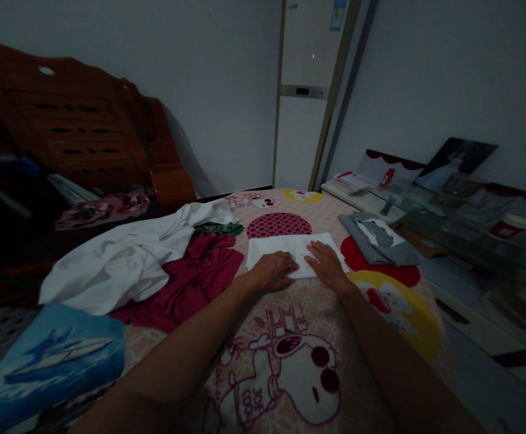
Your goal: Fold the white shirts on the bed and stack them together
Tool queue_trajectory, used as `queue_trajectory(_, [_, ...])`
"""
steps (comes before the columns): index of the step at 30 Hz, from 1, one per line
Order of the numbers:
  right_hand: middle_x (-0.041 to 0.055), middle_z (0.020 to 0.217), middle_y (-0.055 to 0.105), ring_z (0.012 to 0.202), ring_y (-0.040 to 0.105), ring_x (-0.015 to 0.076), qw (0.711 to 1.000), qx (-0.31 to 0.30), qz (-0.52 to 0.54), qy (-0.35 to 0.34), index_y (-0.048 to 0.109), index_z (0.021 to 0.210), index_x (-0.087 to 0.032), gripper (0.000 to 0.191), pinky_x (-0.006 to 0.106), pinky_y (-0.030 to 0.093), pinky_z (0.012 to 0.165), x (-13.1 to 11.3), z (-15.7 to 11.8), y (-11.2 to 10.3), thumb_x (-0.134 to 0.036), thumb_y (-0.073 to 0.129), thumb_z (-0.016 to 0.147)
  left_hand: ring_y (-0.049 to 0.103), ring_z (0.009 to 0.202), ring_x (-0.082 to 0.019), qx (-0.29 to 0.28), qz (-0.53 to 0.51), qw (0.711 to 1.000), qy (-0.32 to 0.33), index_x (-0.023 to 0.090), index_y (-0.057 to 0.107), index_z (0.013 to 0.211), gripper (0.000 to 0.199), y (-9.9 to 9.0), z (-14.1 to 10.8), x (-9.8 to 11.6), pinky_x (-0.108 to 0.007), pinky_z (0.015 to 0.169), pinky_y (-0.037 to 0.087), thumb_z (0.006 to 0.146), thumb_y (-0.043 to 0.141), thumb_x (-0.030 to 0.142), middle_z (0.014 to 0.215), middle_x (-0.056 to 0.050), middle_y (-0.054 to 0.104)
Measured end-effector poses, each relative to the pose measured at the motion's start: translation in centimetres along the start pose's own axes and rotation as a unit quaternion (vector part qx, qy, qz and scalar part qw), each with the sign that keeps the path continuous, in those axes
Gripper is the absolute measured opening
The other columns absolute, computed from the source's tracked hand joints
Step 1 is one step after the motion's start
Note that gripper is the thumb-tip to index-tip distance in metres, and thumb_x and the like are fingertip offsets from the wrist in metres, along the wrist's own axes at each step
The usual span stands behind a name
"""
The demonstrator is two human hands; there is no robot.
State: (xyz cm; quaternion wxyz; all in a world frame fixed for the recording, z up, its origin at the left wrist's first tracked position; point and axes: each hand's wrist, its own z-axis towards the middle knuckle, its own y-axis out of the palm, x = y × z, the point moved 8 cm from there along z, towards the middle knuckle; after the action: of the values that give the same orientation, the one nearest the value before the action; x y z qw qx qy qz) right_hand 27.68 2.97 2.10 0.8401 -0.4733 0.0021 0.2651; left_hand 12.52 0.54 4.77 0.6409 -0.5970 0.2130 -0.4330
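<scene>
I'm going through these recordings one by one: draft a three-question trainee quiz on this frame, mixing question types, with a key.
1. Multiple choice: what do the left hand and right hand rest on?
a) the blue printed fabric
b) the flat white cloth
c) the glass shelf

2. True or false: the maroon fabric lies to the person's left of that cloth.

3. Fill in the blank: the folded grey garment lies to the person's ____ of that cloth.

Key: 1. b; 2. true; 3. right
</scene>
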Motion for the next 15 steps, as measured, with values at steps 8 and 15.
queue_trajectory(8, [0.007, 0.076, 0.069, 0.076, 0.061, 0.0201, 0.991, 0.051, 0.111, -0.053, 0.068, 0.073, -0.02, 0.02, 0.035, 0.048, 0.075, -3.4, 0.5, -3.2, -0.02, 0.056, 0.089, 0.062, 0.094, -0.022, -0.032, 0.02, 0.999, -0.006, 0.02, 0.063, 0.1, 0.025, 0.1, 0.1, 0.2, -0.03, 0.078, 0.046, 0.075, 0.061, 0.022, 0.103, -0.007, 0.066])
queue_trajectory(15, [0.0046, 0.079, 0.068, 0.079, 0.058, 0.0195, 0.984, -0.048, 0.151, -0.08, 0.069, 0.076, -0.02, 0.011, 0.035, 0.045, 0.077, -3.9, 0.5, -2.2, -0.029, 0.072, 0.082, 0.065, 0.093, -0.023, 0.002, -0.008, 0.999, -0.044, 0.019, 0.069, 0.104, 0.031, -0.1, 0.2, -1.0, -0.03, 0.08, 0.046, 0.077, 0.053, 0.016, 0.1, -0.006, 0.072])
